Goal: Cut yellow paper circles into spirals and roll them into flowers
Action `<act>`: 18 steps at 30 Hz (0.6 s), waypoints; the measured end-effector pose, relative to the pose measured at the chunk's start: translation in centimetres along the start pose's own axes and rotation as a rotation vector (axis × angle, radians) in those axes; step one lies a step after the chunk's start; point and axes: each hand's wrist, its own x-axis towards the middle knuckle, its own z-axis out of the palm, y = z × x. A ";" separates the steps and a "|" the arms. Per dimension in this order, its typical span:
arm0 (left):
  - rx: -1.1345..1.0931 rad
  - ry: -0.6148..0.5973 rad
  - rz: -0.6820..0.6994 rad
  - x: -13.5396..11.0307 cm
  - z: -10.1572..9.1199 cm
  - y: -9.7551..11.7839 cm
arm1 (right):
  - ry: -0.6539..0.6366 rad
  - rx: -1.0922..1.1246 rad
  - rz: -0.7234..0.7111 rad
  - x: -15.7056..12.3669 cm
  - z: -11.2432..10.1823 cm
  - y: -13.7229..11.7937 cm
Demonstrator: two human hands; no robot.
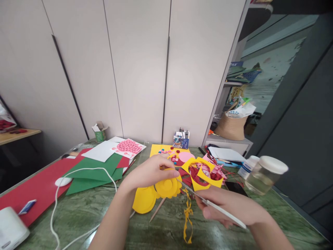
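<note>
My left hand (158, 170) pinches a yellow paper disc with a scalloped edge (167, 187) between thumb and fingers. My right hand (221, 205) is closed around white-handled scissors (226, 212), seen edge-on, whose thin blades reach the disc's right edge. Below the blades, a curly yellow paper strip (187, 222) trails over the table. Left of the scalloped piece, and partly behind it, is a plain round yellow paper disc (144, 200). A pointed wooden stick (157, 210) lies beneath them.
Yellow offcuts (197, 185) lie over red and pink scraps beyond my right hand. Green sheets (97, 173), red paper (39, 184) and a white cable (56, 205) spread leftward. A lidded jar (262, 177) and dark phone (235, 188) are at right. Cabinet doors (135, 69) stand behind.
</note>
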 end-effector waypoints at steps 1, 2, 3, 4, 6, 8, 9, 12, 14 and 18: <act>-0.002 -0.007 0.003 0.0 0.0 0.0 | -0.001 -0.005 0.006 0.0 0.0 0.0; -0.003 -0.011 0.005 0.0 0.0 0.0 | -0.001 -0.007 0.015 0.0 0.0 -0.1; -0.004 -0.014 0.007 0.0 0.0 0.0 | -0.003 -0.006 0.022 0.0 0.0 -0.1; -0.002 -0.018 0.008 0.0 0.0 0.0 | -0.003 -0.004 0.027 0.0 0.1 -0.1; 0.001 -0.026 0.010 0.0 0.0 0.0 | -0.004 -0.004 0.023 0.0 0.1 0.0; 0.003 -0.030 0.011 0.0 0.0 0.0 | -0.005 -0.017 0.014 0.0 0.1 0.0; 0.004 -0.030 0.012 0.0 0.0 0.0 | -0.007 -0.028 0.012 0.0 0.0 0.1; -0.002 -0.030 0.018 0.0 0.1 0.0 | -0.011 -0.058 0.004 0.0 -0.1 0.1; -0.012 -0.027 0.017 0.0 0.1 0.0 | -0.013 -0.062 -0.004 0.0 -0.1 0.1; -0.064 0.061 -0.046 0.2 0.1 0.2 | 0.028 0.045 -0.024 0.1 0.1 0.2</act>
